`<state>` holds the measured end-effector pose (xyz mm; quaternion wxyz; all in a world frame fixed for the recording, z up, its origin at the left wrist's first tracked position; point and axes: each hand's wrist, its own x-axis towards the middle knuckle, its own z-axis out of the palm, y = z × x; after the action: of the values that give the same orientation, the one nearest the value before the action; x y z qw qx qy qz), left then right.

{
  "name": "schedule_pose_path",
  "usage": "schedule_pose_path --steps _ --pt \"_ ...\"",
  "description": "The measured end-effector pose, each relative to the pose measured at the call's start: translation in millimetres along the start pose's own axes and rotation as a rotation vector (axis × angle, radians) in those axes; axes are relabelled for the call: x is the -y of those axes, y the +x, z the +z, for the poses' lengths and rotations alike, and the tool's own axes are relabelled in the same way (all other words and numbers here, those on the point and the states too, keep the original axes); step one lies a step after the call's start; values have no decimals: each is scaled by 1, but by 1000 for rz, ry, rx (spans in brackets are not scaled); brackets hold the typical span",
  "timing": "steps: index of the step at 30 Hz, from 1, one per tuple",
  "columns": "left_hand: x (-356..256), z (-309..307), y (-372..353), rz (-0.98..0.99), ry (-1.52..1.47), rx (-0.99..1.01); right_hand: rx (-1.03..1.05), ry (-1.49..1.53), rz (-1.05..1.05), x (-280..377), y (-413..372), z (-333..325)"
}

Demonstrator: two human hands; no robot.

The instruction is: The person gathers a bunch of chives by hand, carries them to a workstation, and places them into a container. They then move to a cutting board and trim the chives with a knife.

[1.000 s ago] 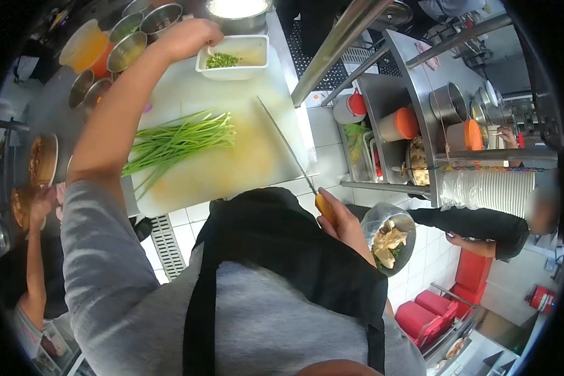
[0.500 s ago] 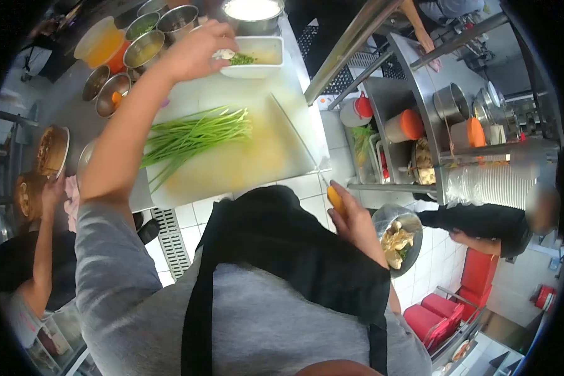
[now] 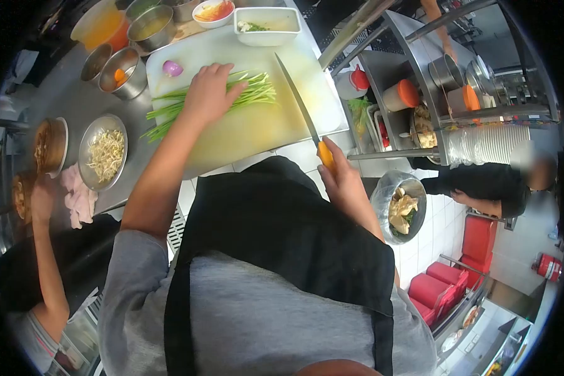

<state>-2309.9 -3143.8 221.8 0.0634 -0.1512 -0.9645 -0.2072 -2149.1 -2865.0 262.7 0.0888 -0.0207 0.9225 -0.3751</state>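
Presently left hand (image 3: 208, 94) flat on chives (image 3: 260, 88), fingers spread, apparently pinning bunch steady on board (image 3: 257, 135). Right hand (image 3: 343, 183) fingers closed round knife (image 3: 297, 103) handle; blade just beyond left fingertips.

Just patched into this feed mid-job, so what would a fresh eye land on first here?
The left hand lies spread on a bunch of long green stalks in the middle of the white cutting board. The right hand grips the orange handle of a long knife, its blade angled over the board's right side beside the stalks. Left of the board sits a metal bowl of bean sprouts.
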Motion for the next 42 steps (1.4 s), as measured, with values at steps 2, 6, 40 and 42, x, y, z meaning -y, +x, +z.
schedule_pose_path --steps 2,6,40,42 --pt "7 4 8 -24 -68 12 -24 -31 -14 10 -3 18" --pt "15 14 23 -3 -101 41 -57 -38 15 26 -9 41" --pt "22 29 81 93 -117 161 -149 -84 56 38 -17 59" --pt "9 29 81 140 -113 122 -115 -86 95 43 -17 56"
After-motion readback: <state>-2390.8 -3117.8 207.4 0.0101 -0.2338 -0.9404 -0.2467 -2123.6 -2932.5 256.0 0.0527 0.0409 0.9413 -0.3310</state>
